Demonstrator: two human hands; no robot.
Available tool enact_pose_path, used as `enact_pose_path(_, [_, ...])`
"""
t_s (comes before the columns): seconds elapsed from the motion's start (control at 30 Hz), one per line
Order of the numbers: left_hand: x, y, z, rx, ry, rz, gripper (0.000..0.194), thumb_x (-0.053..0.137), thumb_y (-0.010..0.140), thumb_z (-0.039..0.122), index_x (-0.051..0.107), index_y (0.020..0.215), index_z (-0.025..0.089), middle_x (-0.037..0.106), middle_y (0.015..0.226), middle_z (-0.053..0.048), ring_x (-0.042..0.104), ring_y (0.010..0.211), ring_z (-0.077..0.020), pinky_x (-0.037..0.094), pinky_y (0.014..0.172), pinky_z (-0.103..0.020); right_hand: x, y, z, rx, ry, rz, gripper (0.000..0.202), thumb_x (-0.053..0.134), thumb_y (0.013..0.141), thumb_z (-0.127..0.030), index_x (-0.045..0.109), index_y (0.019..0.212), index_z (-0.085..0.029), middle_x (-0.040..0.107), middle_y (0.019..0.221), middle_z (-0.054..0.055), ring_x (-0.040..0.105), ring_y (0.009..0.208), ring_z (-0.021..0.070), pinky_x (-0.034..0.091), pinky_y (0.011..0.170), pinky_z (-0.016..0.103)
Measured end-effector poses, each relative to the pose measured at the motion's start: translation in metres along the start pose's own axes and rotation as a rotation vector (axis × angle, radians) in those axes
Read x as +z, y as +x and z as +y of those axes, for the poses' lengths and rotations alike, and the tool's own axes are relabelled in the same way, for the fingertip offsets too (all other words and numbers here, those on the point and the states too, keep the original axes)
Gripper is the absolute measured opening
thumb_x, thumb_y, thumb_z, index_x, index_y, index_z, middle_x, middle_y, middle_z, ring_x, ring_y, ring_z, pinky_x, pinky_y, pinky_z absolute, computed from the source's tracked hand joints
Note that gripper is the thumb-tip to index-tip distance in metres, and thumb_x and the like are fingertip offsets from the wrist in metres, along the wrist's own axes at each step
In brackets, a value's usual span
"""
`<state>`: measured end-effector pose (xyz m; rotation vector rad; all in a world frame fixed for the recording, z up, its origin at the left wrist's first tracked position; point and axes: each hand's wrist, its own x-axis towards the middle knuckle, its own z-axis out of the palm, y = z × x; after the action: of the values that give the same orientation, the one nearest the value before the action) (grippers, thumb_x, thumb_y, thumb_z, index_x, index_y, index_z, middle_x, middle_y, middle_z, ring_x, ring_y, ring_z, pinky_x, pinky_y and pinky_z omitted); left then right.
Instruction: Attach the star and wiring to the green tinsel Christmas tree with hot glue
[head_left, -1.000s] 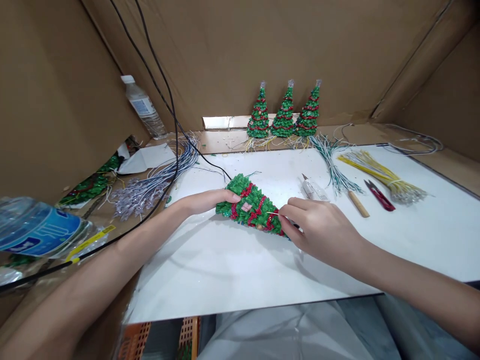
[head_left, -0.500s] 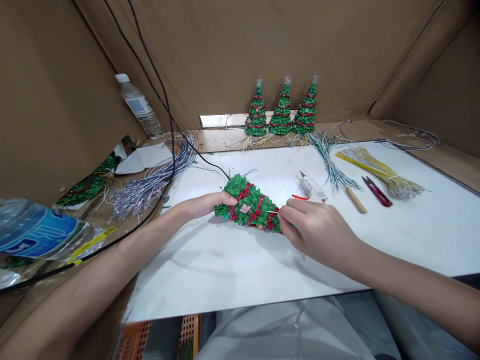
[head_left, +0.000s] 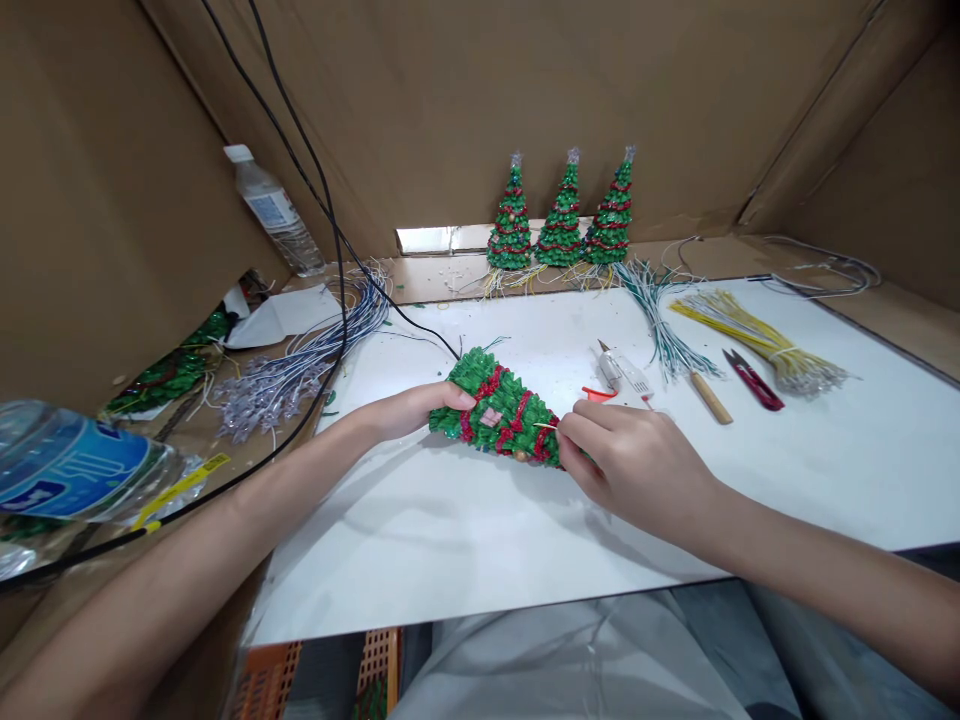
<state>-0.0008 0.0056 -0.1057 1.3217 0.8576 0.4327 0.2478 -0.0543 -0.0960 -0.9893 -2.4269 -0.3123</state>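
Observation:
A small green Christmas tree [head_left: 487, 405] with red garland lies on its side above the white board, its wide base to the left. My left hand [head_left: 412, 408] is closed round that base, thumb on top. Over the narrow end, my right hand [head_left: 637, 455] pinches a thin pale stick [head_left: 545, 425] that looks like a toothpick; its tip points left against the garland. The tree's top is hidden behind my right fingers. Just beyond that hand are a red piece [head_left: 598, 395] and a small clear bottle with a pointed tip [head_left: 622, 371].
Three decorated trees [head_left: 559, 225] stand at the back. To the right lie wire bundles [head_left: 765, 330], red snips [head_left: 752, 380] and a wooden handle [head_left: 710, 398]. Black cables [head_left: 341, 240] hang on the left, near a water bottle [head_left: 276, 212] and a larger bottle [head_left: 75, 460].
The view has shifted slightly. Both hands keep the same hold on the tree and the stick, with hardly any visible movement.

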Motion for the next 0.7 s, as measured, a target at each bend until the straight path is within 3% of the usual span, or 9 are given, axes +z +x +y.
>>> enact_pose_path(0.17, [0.006,0.001,0.003,0.034,-0.053,0.053,0.024,0.062,0.065,0.038,0.067,0.069,0.015,0.069,0.066,-0.003,0.066,0.082,-0.0226,0.050,0.085,-0.033,-0.007,0.000,0.002,0.016,0.006,-0.055,0.024,0.047,0.085,-0.013,0.059,0.065,-0.015,0.055,0.059,0.000,0.047,0.053,0.0108,0.022,0.049,0.027])
enact_pose_path(0.4, [0.009,0.000,0.004,0.082,-0.033,0.115,0.030,0.065,0.070,0.038,0.069,0.087,0.013,0.073,0.083,-0.004,0.066,0.084,-0.0213,0.051,0.081,-0.031,-0.024,0.002,-0.003,0.034,0.070,-0.089,0.019,0.047,0.086,-0.013,0.065,0.079,-0.015,0.059,0.068,0.002,0.056,0.061,0.0150,0.033,0.052,0.028])
enact_pose_path(0.57, [0.011,-0.002,0.009,0.084,0.037,0.117,0.031,0.065,0.070,0.042,0.068,0.079,0.012,0.072,0.077,-0.006,0.067,0.080,-0.0214,0.052,0.078,-0.031,-0.018,0.002,-0.002,0.015,0.157,-0.061,0.019,0.047,0.085,-0.009,0.065,0.085,-0.014,0.059,0.069,0.001,0.055,0.060,0.0144,0.036,0.053,0.027])
enact_pose_path(0.7, [0.014,-0.004,0.012,0.122,0.124,0.138,0.036,0.062,0.074,0.046,0.068,0.083,0.011,0.072,0.081,-0.006,0.067,0.081,-0.0207,0.053,0.076,-0.029,-0.011,0.004,0.001,0.010,0.233,-0.053,0.018,0.048,0.084,-0.007,0.065,0.087,-0.013,0.060,0.069,0.001,0.055,0.061,0.0129,0.037,0.055,0.025])
